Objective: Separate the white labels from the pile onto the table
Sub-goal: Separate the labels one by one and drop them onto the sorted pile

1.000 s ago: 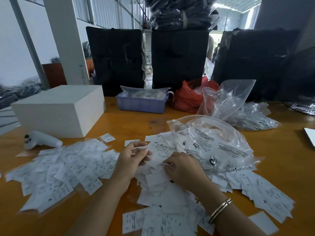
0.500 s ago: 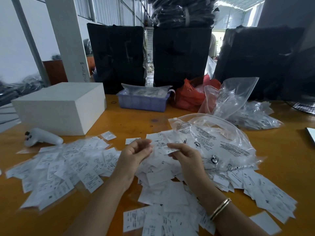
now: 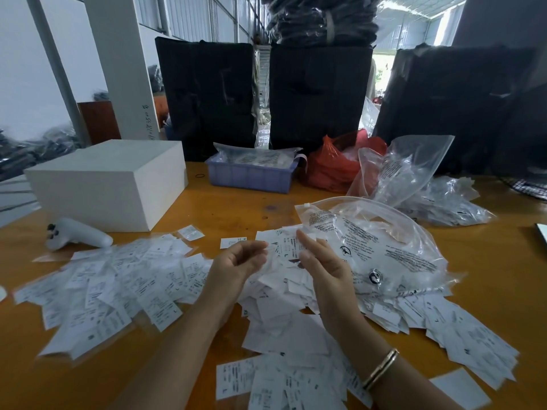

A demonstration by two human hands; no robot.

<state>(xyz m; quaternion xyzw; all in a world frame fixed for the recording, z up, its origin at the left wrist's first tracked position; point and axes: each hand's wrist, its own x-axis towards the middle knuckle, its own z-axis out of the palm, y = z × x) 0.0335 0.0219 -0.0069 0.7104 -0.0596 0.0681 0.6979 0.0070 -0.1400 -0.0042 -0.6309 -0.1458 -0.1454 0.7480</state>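
White printed labels lie in a loose pile (image 3: pixel 284 329) on the orange table (image 3: pixel 488 270), right below my hands. A second spread of labels (image 3: pixel 118 285) covers the table to the left. My right hand (image 3: pixel 322 264) is raised over the pile and pinches one white label (image 3: pixel 291 246) at its right edge, fingers pointing up. My left hand (image 3: pixel 236 267) hovers beside it with its fingers loosely curled. Its fingertips are at the label's blurred left edge, and whether they grip the label is unclear.
A clear zip bag (image 3: pixel 379 247) with black print lies on the pile's right side. Behind stand a white box (image 3: pixel 109 184), a white controller (image 3: pixel 77 238), a blue tray (image 3: pixel 251 176), a red bag (image 3: pixel 331 170) and more clear bags (image 3: pixel 438 199). Black bales line the far edge.
My right hand left the pile and rose with one label pinched. My left hand opened somewhat and lifted alongside it.
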